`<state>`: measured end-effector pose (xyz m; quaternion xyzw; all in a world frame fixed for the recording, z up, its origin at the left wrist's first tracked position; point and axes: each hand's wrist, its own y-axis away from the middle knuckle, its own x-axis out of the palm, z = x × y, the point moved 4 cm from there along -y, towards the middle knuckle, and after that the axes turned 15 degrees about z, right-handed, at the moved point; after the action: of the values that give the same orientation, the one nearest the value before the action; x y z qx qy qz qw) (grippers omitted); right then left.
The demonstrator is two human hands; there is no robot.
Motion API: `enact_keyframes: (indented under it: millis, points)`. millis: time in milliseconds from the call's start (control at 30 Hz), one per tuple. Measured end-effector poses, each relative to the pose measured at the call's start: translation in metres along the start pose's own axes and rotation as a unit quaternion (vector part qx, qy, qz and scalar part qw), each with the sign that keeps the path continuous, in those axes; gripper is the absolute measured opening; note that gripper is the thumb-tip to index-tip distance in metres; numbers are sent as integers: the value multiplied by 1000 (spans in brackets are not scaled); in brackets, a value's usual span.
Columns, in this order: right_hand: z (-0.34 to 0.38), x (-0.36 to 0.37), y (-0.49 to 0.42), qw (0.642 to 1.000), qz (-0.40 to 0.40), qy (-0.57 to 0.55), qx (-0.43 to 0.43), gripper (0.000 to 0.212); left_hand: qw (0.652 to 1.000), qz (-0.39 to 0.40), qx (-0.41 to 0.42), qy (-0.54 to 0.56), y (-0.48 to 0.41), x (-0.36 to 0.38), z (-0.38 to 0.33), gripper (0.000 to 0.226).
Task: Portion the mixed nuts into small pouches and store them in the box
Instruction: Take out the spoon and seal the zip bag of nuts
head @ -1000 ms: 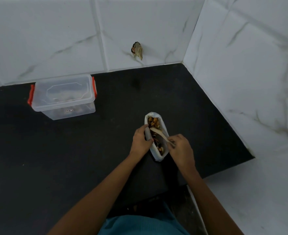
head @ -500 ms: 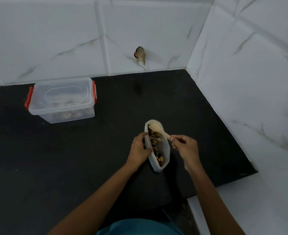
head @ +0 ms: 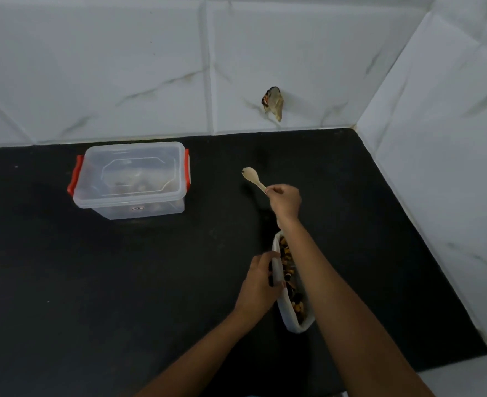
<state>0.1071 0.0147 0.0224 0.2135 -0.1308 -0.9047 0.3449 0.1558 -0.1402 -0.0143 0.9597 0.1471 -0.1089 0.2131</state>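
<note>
- While your right hand (head: 283, 200) pinches the handle of a small wooden spoon (head: 253, 176), it holds the spoon above the black counter (head: 121, 282), beyond the pouch, with the bowl pointing far and left. A dark speck sits at the bowl's rim, too small to identify.
- Your left hand (head: 260, 277) grips the left edge of the white pouch (head: 291, 322), fingers curled round the rim, so the mouth stands open.
- The pouch lies on the counter near you, right of centre, partly under your right forearm. Mixed nuts (head: 286, 257) show inside as brown, yellow and black pieces.
- Your hands are well apart, the right one farther out than the left.
- The clear box (head: 130, 179) stands at the far left by the tiled wall (head: 121, 67), lid on, with red clips (head: 72, 179) at both ends. Dark pieces show dimly through it.
- A small label (head: 137, 208) on the box's near side bears dark marks, too small to read.
- A crumpled scrap (head: 273, 103) clings to the far wall, right of the box.
</note>
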Motion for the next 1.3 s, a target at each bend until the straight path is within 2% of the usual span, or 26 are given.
enact_keyframes:
  millis: [200,433,900,1300]
  points:
    - [-1,39,-27,996,13,83,13,15,1000,-8,10,7,0,0,3,51]
    - [-3,49,-30,986,42,159,13,16,1000,-11,14,15,1,1,5,52]
    - [0,51,-30,987,100,123,23,9,1000,-12,16,16,1,0,4,52]
    - [-5,23,-15,993,83,81,0,7,1000,12,7,5,-1,-1,4,53]
